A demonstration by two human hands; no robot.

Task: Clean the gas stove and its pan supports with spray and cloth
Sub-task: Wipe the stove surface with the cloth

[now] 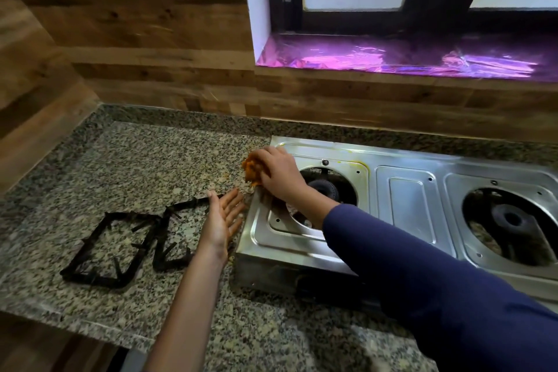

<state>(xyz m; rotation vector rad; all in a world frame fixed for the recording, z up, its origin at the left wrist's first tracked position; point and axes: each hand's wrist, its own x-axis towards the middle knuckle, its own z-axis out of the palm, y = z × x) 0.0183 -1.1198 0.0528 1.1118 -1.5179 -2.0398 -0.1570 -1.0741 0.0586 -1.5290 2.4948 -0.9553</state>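
Right hand (279, 172) fingers clamped cloth (252, 170) at stove (407, 190) left edge; left hand (223, 217) fingers straight beside it, probably catching crumbs.

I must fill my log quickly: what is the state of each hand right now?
Left hand: open, palm up, holding nothing.
Right hand: closed on the orange cloth, at the stove edge.

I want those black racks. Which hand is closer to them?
Left. The left hand is open right beside the pan supports; the right hand grips the cloth farther off, at the left edge of the stove.
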